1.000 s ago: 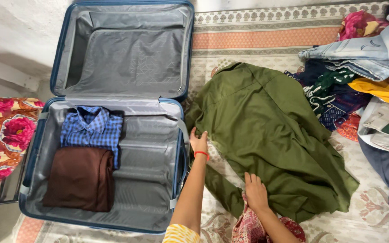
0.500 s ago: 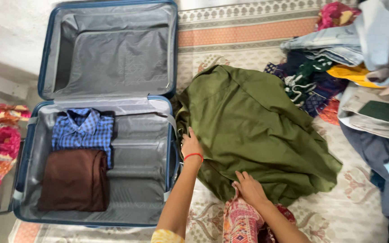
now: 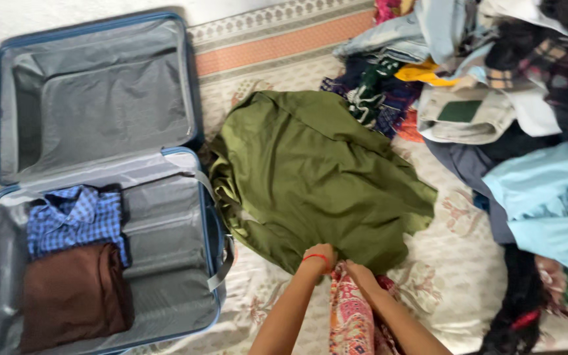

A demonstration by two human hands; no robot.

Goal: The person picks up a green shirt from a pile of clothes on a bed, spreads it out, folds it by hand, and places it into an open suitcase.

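To my left the open blue suitcase [image 3: 100, 197] holds a folded checked shirt [image 3: 73, 220] and brown garment [image 3: 73, 296]. My left hand [image 3: 319, 256] and right hand [image 3: 361, 276] pinch closed on the near hem of the olive green garment [image 3: 317, 177], spread on the patterned sheet [image 3: 448, 276]. A clothes pile [image 3: 507, 98] lies to the right.

both hands, left hand [image 3: 320, 256] and right hand [image 3: 361, 275], gripping near edge of green garment [image 3: 317, 177]; open blue suitcase [image 3: 195, 141] left, clothes pile [image 3: 494, 98] far right

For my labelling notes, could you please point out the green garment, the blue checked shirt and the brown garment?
Green garment [image 3: 317, 177], head view, middle of the cloth.
Blue checked shirt [image 3: 70, 217], head view, folded front.
Brown garment [image 3: 73, 296], head view, centre.
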